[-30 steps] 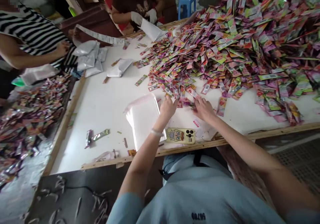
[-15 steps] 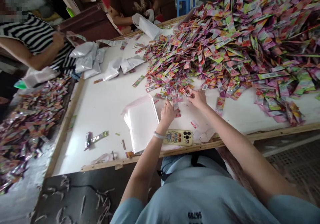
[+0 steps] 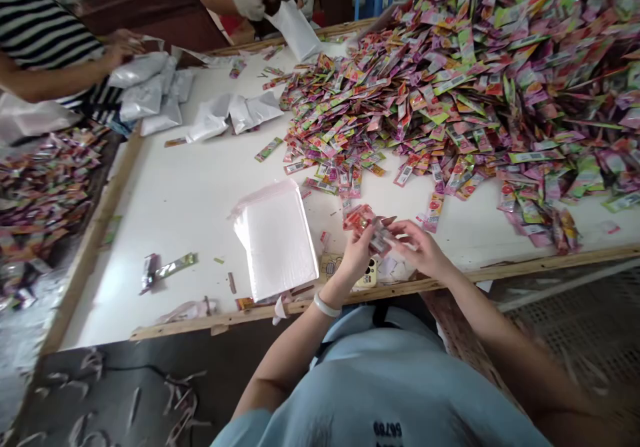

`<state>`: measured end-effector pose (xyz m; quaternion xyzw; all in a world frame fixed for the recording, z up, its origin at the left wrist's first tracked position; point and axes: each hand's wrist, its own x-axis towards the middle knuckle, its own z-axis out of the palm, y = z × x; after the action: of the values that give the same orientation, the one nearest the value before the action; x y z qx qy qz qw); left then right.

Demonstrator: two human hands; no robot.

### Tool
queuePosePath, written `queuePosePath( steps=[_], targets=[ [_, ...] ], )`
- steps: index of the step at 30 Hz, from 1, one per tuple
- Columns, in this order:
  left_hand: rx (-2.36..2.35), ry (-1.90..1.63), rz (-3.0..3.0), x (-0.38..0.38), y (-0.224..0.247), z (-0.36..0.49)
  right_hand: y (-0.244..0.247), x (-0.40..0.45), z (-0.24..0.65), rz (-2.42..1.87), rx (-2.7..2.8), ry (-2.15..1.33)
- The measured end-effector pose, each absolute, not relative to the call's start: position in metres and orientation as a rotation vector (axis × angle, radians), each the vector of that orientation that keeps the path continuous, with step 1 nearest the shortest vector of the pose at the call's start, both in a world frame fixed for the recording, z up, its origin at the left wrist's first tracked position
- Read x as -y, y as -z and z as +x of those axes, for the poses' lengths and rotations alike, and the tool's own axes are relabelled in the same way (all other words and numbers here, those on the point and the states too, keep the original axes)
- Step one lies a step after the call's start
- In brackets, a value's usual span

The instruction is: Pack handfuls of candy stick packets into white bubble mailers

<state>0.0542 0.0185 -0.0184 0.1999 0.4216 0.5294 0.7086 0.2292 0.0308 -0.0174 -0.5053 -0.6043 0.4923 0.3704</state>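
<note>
A small bunch of red and pink packets (image 3: 361,219) is gripped by my left hand (image 3: 356,252), just above the table's near edge. My right hand (image 3: 417,246) has its fingers bent around the right end of the same bunch. Below the hands lies a yellow phone (image 3: 370,275), partly covered by my left hand. A stack of clear plastic bags (image 3: 277,244) rests left of my left hand. Beyond both hands spreads a big heap of colourful packets (image 3: 425,94).
Filled white bags (image 3: 145,97) stand at the far left, with more (image 3: 210,119) beside them. Across the table, a person's gloved hands (image 3: 249,5) hold a white bag (image 3: 297,30). Another person in stripes reaches in at left. A wooden rim (image 3: 175,328) edges the table.
Both hands have drawn back from the heap toward me, with packets now held between them. The view has shifted slightly. The person in stripes has reached to the filled bags.
</note>
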Motion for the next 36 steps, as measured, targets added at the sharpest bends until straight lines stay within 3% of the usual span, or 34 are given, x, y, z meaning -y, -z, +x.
queuePosePath(
  steps=[3, 5, 8, 14, 17, 20, 23, 26, 31, 36],
  targets=[
    [-0.988, -1.224, 0.371, -0.006, 0.016, 0.053, 0.027, -0.053, 0.263, -1.917, 1.574, -0.615],
    [-1.047, -1.114, 0.394, 0.002, 0.015, 0.05, 0.034, -0.066, 0.277, -2.213, 1.565, -0.441],
    [-1.159, -1.015, 0.466, 0.008, 0.014, 0.047, 0.035, -0.06, 0.266, -2.07, 1.62, -0.617],
    [-1.238, -1.236, 0.368, 0.011, 0.016, 0.043, 0.003, -0.063, 0.197, -1.125, 2.071, -1.344],
    [-1.219, -1.184, 0.296, 0.022, 0.011, 0.043, 0.0, -0.133, 0.155, -1.301, 2.015, -0.938],
    [-1.114, -1.08, 0.322, 0.04, 0.0, 0.041, 0.015, -0.19, 0.11, -1.452, 2.337, -0.616],
    [-0.993, -0.909, 0.402, 0.059, -0.012, 0.031, 0.042, -0.188, 0.1, -1.489, 2.531, -0.588],
    [-0.924, -0.729, 0.392, 0.075, -0.019, 0.019, 0.064, -0.15, 0.142, -1.267, 2.513, -0.732],
    [-1.001, -0.622, 0.327, 0.073, -0.021, 0.014, 0.057, -0.114, 0.242, -1.134, 2.01, -1.122],
    [-1.069, -0.754, 0.376, 0.06, -0.021, 0.018, 0.024, -0.102, 0.254, -1.549, 1.916, -0.673]
  ],
)
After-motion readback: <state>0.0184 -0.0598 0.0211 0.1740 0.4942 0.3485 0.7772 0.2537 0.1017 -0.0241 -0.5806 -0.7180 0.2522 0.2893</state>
